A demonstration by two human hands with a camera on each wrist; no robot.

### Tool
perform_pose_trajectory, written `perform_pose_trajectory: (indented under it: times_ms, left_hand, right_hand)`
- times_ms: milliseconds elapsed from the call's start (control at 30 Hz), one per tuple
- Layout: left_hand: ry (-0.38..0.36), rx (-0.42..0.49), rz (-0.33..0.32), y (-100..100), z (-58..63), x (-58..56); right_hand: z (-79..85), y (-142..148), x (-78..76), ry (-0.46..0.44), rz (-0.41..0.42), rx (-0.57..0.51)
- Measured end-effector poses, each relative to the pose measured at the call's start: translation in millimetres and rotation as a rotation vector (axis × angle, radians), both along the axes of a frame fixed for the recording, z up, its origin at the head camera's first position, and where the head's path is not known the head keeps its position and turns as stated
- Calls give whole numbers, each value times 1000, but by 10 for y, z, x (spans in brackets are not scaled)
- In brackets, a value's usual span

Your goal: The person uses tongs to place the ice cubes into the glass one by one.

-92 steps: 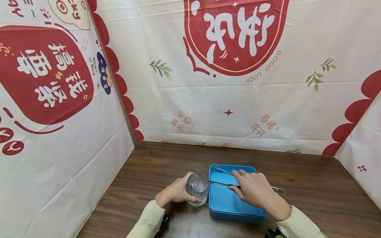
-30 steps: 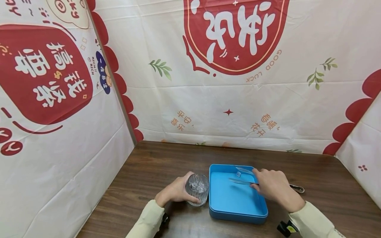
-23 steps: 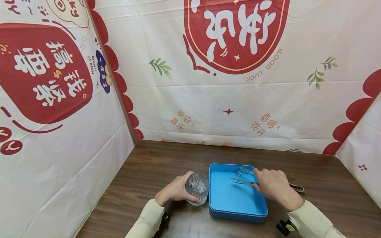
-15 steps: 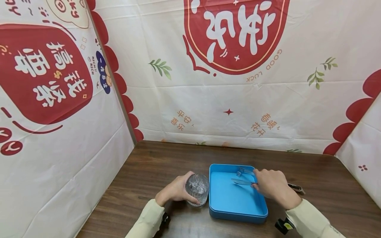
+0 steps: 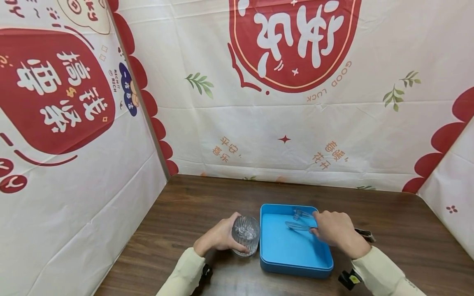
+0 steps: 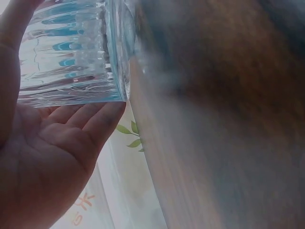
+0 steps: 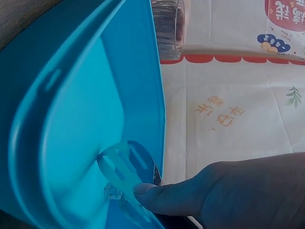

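My left hand (image 5: 221,235) grips a ribbed clear glass (image 5: 246,236) standing on the table; clear pieces show inside it. Up close, the glass wall (image 6: 71,57) sits between the thumb and fingers. My right hand (image 5: 335,230) holds a pair of tongs (image 5: 299,227) over the shallow blue box (image 5: 285,253), fingers on one arm and thumb on the other. A small clear cube (image 5: 296,214) lies near the box's far right corner, by the far tip of the tongs. Seen from the right wrist, the slotted tong head (image 7: 125,167) is beside that clear cube (image 7: 113,192).
The dark wooden table (image 5: 207,193) extends around the box and glass. Printed cloth walls (image 5: 281,119) stand behind it and at both sides. A black wrist strap device (image 5: 349,279) is on the right wrist, close to the box's near right corner.
The right hand and tongs have moved from beside the glass rightward into the box. Lately the tong arms have drawn closer together near the cube. The left hand and glass stay put.
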State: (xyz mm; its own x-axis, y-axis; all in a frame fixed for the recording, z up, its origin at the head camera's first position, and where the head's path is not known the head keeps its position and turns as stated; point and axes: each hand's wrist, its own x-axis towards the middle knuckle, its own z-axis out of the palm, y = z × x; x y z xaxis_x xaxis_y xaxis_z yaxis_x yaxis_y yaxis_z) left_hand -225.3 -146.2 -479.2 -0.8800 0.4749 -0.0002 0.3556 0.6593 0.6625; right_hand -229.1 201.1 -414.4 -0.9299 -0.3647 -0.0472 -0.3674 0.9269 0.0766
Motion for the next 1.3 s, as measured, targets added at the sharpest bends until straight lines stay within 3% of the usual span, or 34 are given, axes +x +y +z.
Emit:
perform_pose_trajectory:
  times_ms: [533,1300]
  left_hand:
    - [1,28,-31,-12,-26,-17]
    - [-7,21,-13,-10,-2,-8]
  right_hand:
    - [-21,-38,2,-29,8,-12]
    - [-83,-39,7,-68,43,-82]
